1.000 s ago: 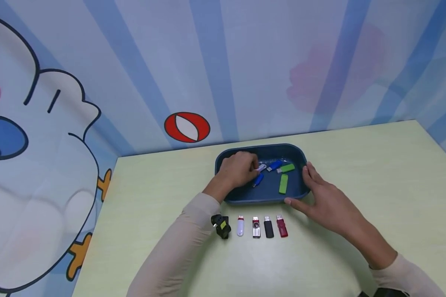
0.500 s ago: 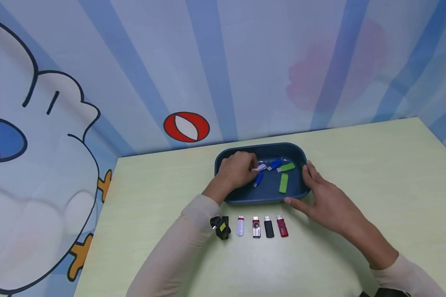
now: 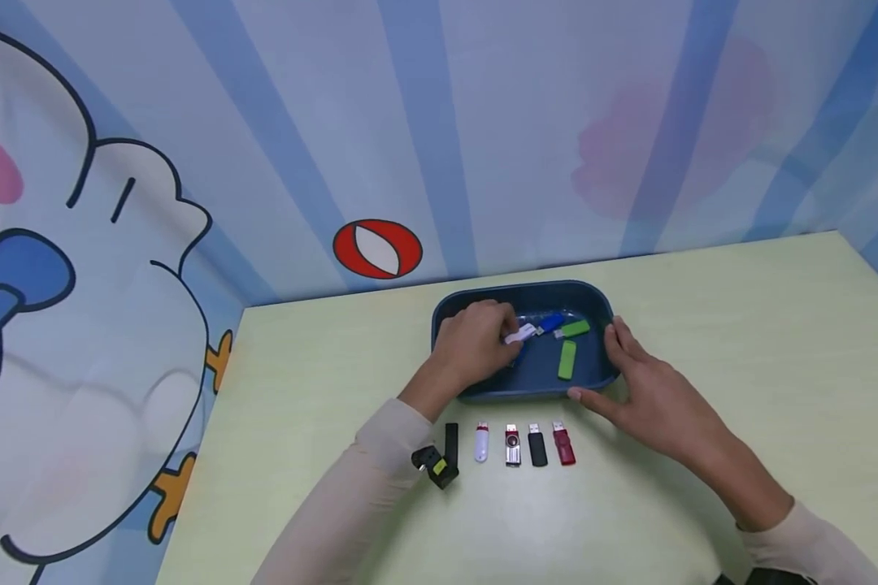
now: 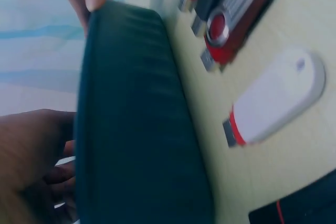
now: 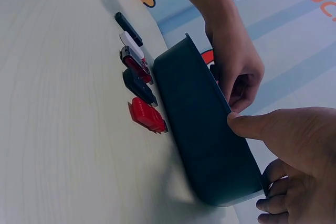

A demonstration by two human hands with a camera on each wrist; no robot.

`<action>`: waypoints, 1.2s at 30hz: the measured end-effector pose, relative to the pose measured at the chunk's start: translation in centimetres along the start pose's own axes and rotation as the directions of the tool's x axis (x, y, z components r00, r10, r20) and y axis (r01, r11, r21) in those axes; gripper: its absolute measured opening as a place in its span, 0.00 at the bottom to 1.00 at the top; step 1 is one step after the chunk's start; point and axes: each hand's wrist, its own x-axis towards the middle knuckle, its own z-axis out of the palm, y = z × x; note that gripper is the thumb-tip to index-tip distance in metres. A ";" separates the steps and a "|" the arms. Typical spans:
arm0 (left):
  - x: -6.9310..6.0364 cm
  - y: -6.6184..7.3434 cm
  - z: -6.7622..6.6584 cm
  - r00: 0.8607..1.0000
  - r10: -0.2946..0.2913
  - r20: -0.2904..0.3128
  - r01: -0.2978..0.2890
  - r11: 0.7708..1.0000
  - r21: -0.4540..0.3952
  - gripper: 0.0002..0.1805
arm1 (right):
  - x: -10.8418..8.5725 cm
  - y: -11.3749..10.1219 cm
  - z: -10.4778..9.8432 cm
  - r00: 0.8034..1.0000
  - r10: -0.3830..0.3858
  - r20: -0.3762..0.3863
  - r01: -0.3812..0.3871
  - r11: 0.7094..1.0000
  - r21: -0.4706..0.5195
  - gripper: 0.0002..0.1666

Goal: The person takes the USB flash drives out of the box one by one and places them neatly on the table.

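Observation:
Inside a dark blue plastic tray (image 3: 527, 390), my left hand (image 3: 475, 345) pinches a white USB stick (image 3: 523, 334) between thumb and fingers. Close by in the tray lie a blue USB stick (image 3: 552, 323) and two green ones, the first green stick (image 3: 572, 329) slanted, the second green stick (image 3: 567, 360) nearly upright to me. Another blue one is mostly hidden beneath my left hand. My right hand (image 3: 654, 398) holds the tray's near right corner, its thumb (image 5: 247, 125) on the front rim and its fingers against the end wall.
In front of the tray stands a row of USB sticks: black (image 3: 451, 444), white-and-red (image 3: 481, 443), silver-and-red (image 3: 512, 446), another black one (image 3: 537, 446) and red (image 3: 564, 444). A patterned backdrop (image 3: 512, 146) rises behind the pale table (image 3: 739, 325).
My left hand has shifted slightly right over the tray with the white USB stick, covering more of the near blue one. My right hand keeps its place on the tray.

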 end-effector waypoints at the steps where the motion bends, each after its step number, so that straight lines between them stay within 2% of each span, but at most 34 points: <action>1: -0.1 0.2 -0.1 1.000 0.001 -0.005 -0.001 1.000 -0.005 0.11 | 0.1 0.1 0.0 1.000 0.002 0.000 -0.002 1.000 0.002 0.65; 8: -1.2 1.8 -0.7 0.999 0.001 -0.041 -0.003 0.998 -0.058 0.11 | 0.3 0.3 0.3 1.000 0.012 0.005 -0.012 1.000 0.007 0.65; 21: -3.4 4.2 -1.7 0.998 0.012 -0.057 -0.019 0.992 -0.128 0.14 | 0.4 0.2 0.1 1.000 0.004 0.000 -0.004 1.000 0.002 0.65; 36: -5.7 5.8 -1.3 0.998 -0.054 -0.030 0.046 0.971 -0.236 0.16 | 0.6 0.3 0.1 1.000 -0.001 -0.004 0.001 1.000 0.008 0.64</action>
